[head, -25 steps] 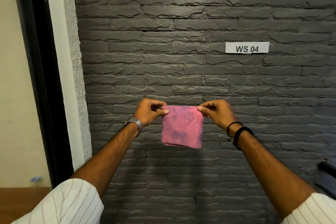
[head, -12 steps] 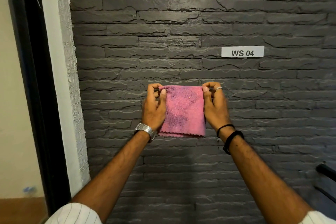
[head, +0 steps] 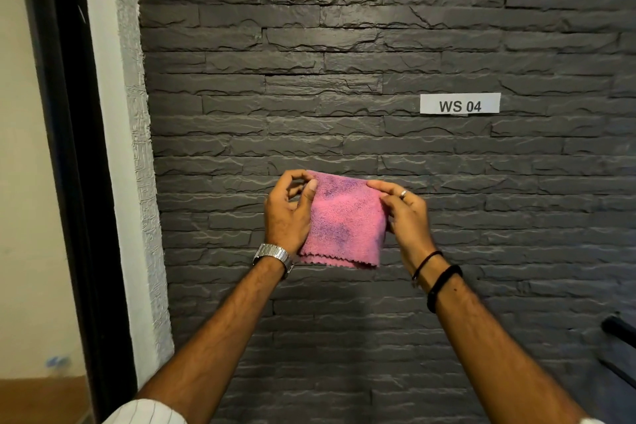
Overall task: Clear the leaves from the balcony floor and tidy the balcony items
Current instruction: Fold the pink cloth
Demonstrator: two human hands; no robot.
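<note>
Against the dark stone-clad wall (head: 344, 45), we hold a folded pink terry cloth (head: 346, 222) at chest height.
Left hand (head: 287, 213) and right hand (head: 406, 213) pinch its top corners, fingers curled, so it hangs flat, likely for another fold.

cloth (head: 346, 220) btwn hands, label (head: 459, 103) upper right

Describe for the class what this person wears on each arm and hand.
The left hand has a silver metal watch at the wrist. The right hand wears a silver ring and two black bands at the wrist. Both arms end in white pinstriped sleeves, pushed up.
</note>
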